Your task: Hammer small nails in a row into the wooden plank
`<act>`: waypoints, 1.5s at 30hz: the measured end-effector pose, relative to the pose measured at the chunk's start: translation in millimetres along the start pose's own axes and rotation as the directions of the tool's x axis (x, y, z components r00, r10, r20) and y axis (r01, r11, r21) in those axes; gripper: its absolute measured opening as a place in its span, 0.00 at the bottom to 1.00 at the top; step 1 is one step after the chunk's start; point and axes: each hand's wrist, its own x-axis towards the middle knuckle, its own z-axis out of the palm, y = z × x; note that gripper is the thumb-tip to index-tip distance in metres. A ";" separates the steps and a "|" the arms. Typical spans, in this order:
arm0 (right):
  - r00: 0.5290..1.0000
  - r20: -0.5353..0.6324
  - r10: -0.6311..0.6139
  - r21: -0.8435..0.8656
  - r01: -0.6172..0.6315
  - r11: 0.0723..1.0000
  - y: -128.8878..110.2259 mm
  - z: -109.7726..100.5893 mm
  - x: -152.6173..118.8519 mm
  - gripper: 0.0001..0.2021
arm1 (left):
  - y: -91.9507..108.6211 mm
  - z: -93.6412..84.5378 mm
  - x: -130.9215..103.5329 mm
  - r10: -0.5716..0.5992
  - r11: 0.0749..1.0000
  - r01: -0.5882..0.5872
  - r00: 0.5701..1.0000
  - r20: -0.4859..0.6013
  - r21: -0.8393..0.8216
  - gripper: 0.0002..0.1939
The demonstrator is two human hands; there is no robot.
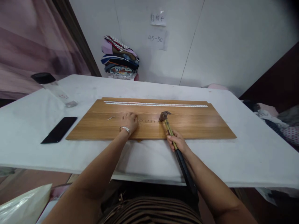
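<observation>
My right hand is wrapped around the handle of a claw hammer. The hammer's head rests at or just above the wooden board, at the right end of a row of small nails standing in the wood. At the row's left end, my left hand lies on the board with its fingers bent together. Its fingertips are mostly hidden, and I cannot make out anything between them. To its left, a few loose nails lie on the board.
Two white ruled strips run along the board's far side. On the white table, a black phone and a clear bottle with a dark cap lie left of the board. Folded cloths are stacked by the wall.
</observation>
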 end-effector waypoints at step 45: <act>1.000 -0.012 -0.013 0.018 0.013 1.000 -4.0 -0.2 -0.4 0.19 | -1.5 0.9 -0.2 0.006 1.000 -0.006 1.000 0.006 -0.011 0.17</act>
